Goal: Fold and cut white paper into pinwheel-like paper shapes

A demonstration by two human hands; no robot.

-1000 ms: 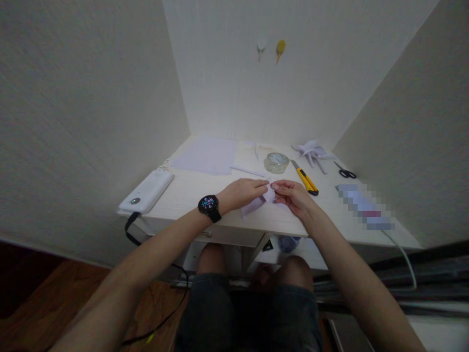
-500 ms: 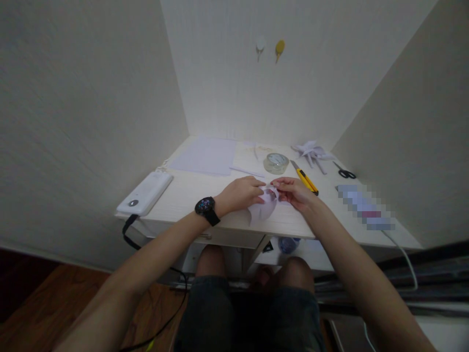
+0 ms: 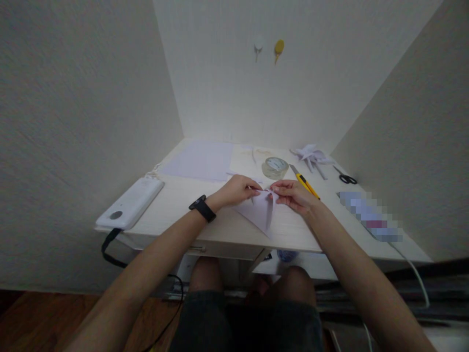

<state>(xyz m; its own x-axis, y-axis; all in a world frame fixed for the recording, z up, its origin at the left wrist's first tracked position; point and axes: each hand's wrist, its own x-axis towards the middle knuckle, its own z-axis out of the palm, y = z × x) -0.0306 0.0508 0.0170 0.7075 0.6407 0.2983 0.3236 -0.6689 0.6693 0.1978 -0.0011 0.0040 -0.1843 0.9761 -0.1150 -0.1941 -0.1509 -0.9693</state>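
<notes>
Between my hands, near the front of the desk, is a piece of white paper (image 3: 258,210) with folded or curled flaps; its lower corner points toward me. My left hand (image 3: 240,189) pinches its upper left part, thumb and fingers closed. On the other side my right hand (image 3: 292,193) pinches the top right part with its fingertips. The exact folds under the fingertips are too small to make out. Just beyond the hands sits a roll of clear tape (image 3: 274,167). A yellow utility knife (image 3: 307,184) lies beside my right hand.
A flat sheet of paper (image 3: 200,160) lies at the back left of the desk (image 3: 176,215). Folded paper pinwheels (image 3: 311,155) and black scissors (image 3: 346,177) are at the back right. A white power bank (image 3: 130,203) with a black cable stands at the left edge. Walls enclose the desk.
The paper has turned and flattened, its lower corner now spread wider toward me. Both hands still grip it at nearly the same place. The view has shifted slightly.
</notes>
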